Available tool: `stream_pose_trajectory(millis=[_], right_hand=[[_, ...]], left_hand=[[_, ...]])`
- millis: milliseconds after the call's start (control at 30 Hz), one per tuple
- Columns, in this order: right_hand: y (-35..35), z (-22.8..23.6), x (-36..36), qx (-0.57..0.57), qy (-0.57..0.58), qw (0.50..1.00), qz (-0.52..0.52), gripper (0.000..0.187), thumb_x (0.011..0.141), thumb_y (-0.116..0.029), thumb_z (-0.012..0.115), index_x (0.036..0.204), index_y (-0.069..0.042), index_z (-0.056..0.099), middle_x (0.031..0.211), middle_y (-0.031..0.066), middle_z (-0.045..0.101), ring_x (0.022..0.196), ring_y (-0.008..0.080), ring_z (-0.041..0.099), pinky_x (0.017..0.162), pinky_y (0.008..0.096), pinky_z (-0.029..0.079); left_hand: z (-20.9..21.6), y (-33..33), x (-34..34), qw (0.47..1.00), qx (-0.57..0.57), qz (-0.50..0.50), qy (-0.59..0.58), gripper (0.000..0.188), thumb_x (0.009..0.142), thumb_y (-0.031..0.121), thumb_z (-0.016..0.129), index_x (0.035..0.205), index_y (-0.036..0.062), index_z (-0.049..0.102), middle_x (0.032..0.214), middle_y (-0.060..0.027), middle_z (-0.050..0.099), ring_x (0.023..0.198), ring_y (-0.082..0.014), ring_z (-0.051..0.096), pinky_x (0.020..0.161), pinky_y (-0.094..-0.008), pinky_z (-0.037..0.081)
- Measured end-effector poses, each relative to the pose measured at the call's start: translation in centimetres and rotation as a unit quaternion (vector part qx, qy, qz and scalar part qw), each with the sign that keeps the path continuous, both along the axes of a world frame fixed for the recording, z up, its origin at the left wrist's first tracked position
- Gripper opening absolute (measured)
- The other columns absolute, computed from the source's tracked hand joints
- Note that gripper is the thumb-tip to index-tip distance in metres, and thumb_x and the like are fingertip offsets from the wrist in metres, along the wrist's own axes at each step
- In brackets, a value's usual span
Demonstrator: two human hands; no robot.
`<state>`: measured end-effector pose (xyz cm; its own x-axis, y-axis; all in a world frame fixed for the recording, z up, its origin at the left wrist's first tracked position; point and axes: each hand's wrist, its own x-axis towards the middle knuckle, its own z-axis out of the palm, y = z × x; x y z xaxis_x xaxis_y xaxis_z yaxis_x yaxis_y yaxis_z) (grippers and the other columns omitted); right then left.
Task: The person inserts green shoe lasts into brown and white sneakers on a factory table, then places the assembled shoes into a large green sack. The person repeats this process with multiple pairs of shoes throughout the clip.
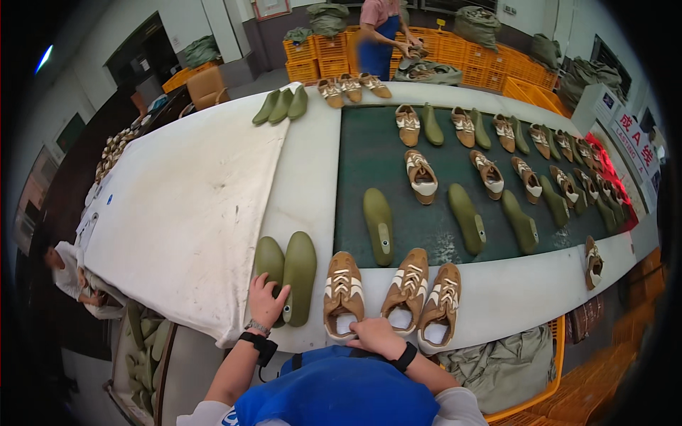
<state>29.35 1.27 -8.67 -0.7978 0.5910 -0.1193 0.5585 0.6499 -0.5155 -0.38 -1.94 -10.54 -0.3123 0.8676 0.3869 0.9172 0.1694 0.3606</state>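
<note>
Blue apron (334, 394) nearest, left fingers (260, 283) spread over lasts (271, 257), right fingers (358, 328) pinch a shoe (344, 285).

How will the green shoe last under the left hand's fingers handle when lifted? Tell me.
The green shoe last looks stiff, as its moulded shape shows no sag. Its smooth surface could slip under the left hand. Its rounded sides may let it rock.

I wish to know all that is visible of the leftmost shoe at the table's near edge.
The shoe is brown and suede-like, with white side stripes and pale laces up the front. Its opening shows a white inside. It stands upright on the white table, toe toward the far side. The right hand is at its heel, apparently touching it.
</note>
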Motion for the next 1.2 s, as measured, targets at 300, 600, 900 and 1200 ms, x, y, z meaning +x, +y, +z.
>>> stream_pose_trajectory(millis=[300,600,900,1200], right_hand=[[3.7,7.6,2.4,-0.080,0.157,0.983,-0.058,0.037,0.081,-0.039,0.067,0.101,-0.008,0.064,0.086,0.0178,0.063,0.081,0.0352,0.061,0.070,0.0413,0.049],[22.4,11.9,-1.6,-0.011,0.136,0.989,-0.058,0.039,0.079,-0.036,0.070,0.100,-0.003,0.065,0.083,0.0166,0.068,0.076,0.0300,0.067,0.068,0.0346,0.052],[33.4,-3.8,-9.1,-0.036,-0.021,0.982,-0.182,0.057,0.081,-0.027,0.062,0.133,-0.011,0.044,0.113,0.0208,0.062,0.104,0.0365,0.060,0.090,0.0430,0.048],[35.0,-7.2,-13.2,-0.059,0.055,0.964,-0.253,0.061,0.082,-0.020,0.060,0.139,-0.017,0.038,0.122,0.0205,0.058,0.113,0.0357,0.055,0.096,0.0433,0.045]], left_hand=[[-0.3,-0.1,-0.2,1.000,-0.005,0.001,-0.005,0.033,0.074,0.031,0.073,0.084,-0.0002,0.068,0.117,-0.0203,0.057,0.114,-0.0415,0.046,0.097,-0.0461,0.040],[-0.2,0.1,-0.5,0.999,-0.024,0.005,-0.026,0.034,0.072,0.031,0.074,0.084,0.0002,0.067,0.118,-0.0214,0.055,0.115,-0.0429,0.044,0.098,-0.0474,0.039],[0.0,0.2,-0.8,1.000,-0.024,0.005,-0.019,0.036,0.069,0.033,0.076,0.084,0.0015,0.066,0.118,-0.0218,0.055,0.114,-0.0431,0.044,0.096,-0.0483,0.040],[-0.1,0.2,-0.8,0.999,-0.035,0.005,-0.014,0.037,0.067,0.034,0.076,0.083,0.0022,0.066,0.117,-0.0213,0.055,0.113,-0.0434,0.046,0.095,-0.0487,0.041]])
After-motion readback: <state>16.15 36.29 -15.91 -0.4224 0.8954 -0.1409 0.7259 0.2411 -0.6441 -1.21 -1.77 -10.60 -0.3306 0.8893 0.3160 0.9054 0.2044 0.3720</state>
